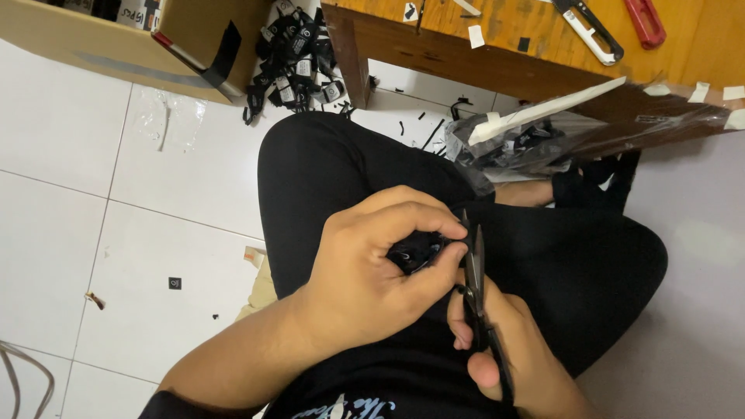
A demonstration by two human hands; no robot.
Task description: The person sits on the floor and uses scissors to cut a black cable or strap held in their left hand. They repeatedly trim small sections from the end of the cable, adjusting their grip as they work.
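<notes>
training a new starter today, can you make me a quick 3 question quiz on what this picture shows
1. True or false: the right hand holds a pair of black thread snips.
2. What does the left hand pinch between fingers and thumb?
A. a roll of white tape
B. a small black item
C. a red-handled cutter
3. Fill in the missing word: the heap of black pieces lies on the white tiled ____, beside the cardboard box.

Key
1. True.
2. B; it is too hidden by the fingers to tell more.
3. Floor.
</notes>
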